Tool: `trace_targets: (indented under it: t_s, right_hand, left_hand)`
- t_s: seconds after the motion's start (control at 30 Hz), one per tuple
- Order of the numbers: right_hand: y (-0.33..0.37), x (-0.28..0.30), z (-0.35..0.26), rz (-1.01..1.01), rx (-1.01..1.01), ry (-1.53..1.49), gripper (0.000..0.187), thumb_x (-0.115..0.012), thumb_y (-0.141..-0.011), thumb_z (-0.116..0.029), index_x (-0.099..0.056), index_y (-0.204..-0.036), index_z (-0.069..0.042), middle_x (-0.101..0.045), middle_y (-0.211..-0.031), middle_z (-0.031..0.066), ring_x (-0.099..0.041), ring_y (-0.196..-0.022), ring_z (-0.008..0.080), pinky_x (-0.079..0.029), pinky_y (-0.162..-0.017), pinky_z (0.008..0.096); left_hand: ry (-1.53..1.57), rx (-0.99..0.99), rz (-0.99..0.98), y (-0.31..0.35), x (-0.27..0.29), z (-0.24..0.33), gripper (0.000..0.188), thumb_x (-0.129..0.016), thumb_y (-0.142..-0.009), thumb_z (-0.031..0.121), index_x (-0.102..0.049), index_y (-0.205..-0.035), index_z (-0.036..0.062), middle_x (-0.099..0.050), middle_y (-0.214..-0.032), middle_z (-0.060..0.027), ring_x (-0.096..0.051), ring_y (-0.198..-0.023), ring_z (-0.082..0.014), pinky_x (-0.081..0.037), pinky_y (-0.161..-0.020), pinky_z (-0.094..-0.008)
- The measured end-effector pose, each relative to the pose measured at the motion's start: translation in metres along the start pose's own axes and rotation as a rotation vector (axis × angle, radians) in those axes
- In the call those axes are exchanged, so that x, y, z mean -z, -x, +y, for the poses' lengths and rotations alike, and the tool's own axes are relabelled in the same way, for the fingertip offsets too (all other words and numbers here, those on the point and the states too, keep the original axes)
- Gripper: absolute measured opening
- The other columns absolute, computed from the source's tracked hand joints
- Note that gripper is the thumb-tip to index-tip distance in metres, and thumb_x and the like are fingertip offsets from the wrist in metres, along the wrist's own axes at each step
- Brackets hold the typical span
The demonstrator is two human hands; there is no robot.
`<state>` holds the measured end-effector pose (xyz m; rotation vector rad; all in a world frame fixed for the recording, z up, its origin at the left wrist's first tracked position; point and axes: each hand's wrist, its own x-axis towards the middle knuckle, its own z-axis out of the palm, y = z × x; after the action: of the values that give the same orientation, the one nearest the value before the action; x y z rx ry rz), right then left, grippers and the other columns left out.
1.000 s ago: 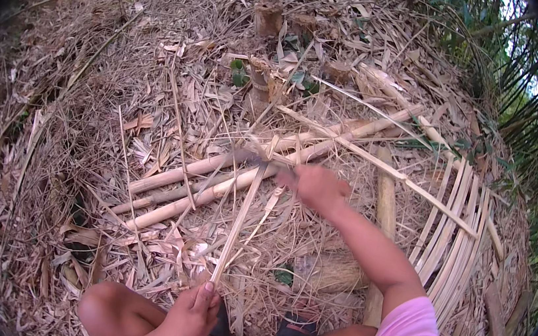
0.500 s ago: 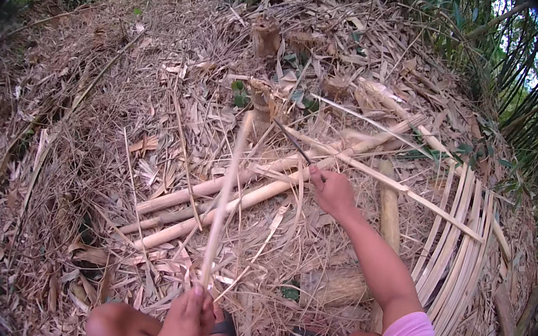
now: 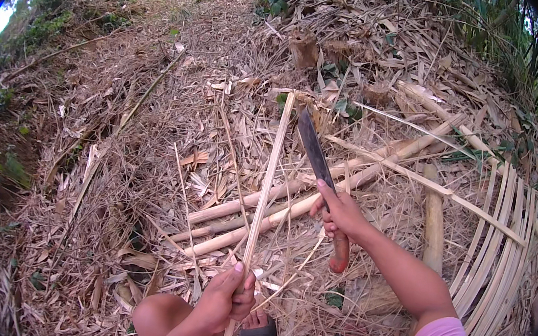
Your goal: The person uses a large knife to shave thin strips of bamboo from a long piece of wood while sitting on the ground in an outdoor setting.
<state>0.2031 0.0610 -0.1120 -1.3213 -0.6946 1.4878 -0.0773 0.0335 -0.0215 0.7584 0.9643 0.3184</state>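
Observation:
My left hand (image 3: 228,297) is closed round a long, pale bamboo strip (image 3: 270,181), which stands steeply up and away from me. Its far end is near a cut bamboo stump (image 3: 318,115). In my right hand (image 3: 337,212) is a machete (image 3: 313,145) with a dark blade and a reddish-brown handle. The blade points forward and a little left, beside the strip and apart from it. My fingers wrap the front of the handle; the handle's rounded end sticks out below them.
Several bamboo poles (image 3: 255,229) lie crosswise ahead. A row of split bamboo strips (image 3: 495,247) is at the right, near a thick pole (image 3: 433,226). Another cut stump (image 3: 304,49) stands farther off. Dry leaves and shavings (image 3: 111,216) cover the ground round my sandalled feet.
The view has shifted left, so the scene sits farther right. The machete has turned, showing its blade broadside and its handle end. Both hands keep their holds.

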Motion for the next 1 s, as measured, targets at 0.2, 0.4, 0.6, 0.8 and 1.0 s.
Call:
trace_targets:
  t_s: [0.2,0.4,0.6,0.8,1.0]
  right_hand:
    - [0.023,-0.039,-0.032,-0.018,0.181,-0.061,0.048,-0.056,-0.096,-0.045,-0.064,-0.096,0.003,-0.032,-0.049,-0.0077,-0.034,-0.038,0.0042,-0.034,-0.037,0.024]
    - [0.037,-0.062,-0.027,-0.046,0.196,-0.128,0.03,-0.063,-0.093,-0.03,-0.066,-0.095,0.0,-0.039,-0.048,-0.0049,-0.037,-0.038,0.0051,-0.035,-0.037,0.0251]
    - [0.049,-0.068,-0.006,-0.132,0.149,-0.094,0.029,-0.064,-0.094,-0.03,-0.066,-0.09,-0.002,-0.042,-0.047,-0.0028,-0.04,-0.037,0.0064,-0.034,-0.038,0.0249]
    - [0.057,-0.076,-0.014,-0.164,0.146,-0.126,0.029,-0.065,-0.093,-0.03,-0.064,-0.093,-0.001,-0.045,-0.05,-0.0028,-0.041,-0.04,0.0057,-0.036,-0.038,0.0241]
    - [0.046,-0.073,-0.015,-0.119,0.247,-0.131,0.025,-0.068,-0.091,-0.023,-0.061,-0.09,0.0,-0.046,-0.052,-0.0019,-0.042,-0.04,0.0059,-0.036,-0.038,0.0248]
  left_hand:
    - [-0.015,-0.014,0.034,-0.002,-0.008,-0.005,0.039,-0.033,-0.104,0.042,-0.046,-0.088,0.0087,-0.032,-0.059,0.0016,-0.025,-0.043,-0.007,-0.019,-0.039,-0.0226]
    - [0.003,-0.046,0.006,-0.001,-0.006,0.007,0.038,-0.035,-0.104,0.04,-0.048,-0.094,0.0068,-0.036,-0.059,0.0006,-0.026,-0.042,-0.0077,-0.021,-0.038,-0.0227]
    - [0.053,-0.095,0.013,-0.012,-0.011,0.026,0.031,-0.043,-0.103,0.037,-0.048,-0.093,0.0081,-0.04,-0.062,0.0017,-0.027,-0.042,-0.0056,-0.023,-0.038,-0.0201]
    - [-0.053,-0.124,0.169,-0.007,-0.026,0.026,0.025,-0.051,-0.1,0.031,-0.051,-0.091,0.0075,-0.047,-0.06,-0.0013,-0.032,-0.037,-0.0068,-0.029,-0.035,-0.0213]
    - [-0.107,-0.146,0.097,-0.017,-0.03,0.009,0.029,-0.049,-0.101,0.034,-0.051,-0.095,0.0052,-0.055,-0.064,-0.0044,-0.042,-0.041,-0.0096,-0.036,-0.037,-0.0233]
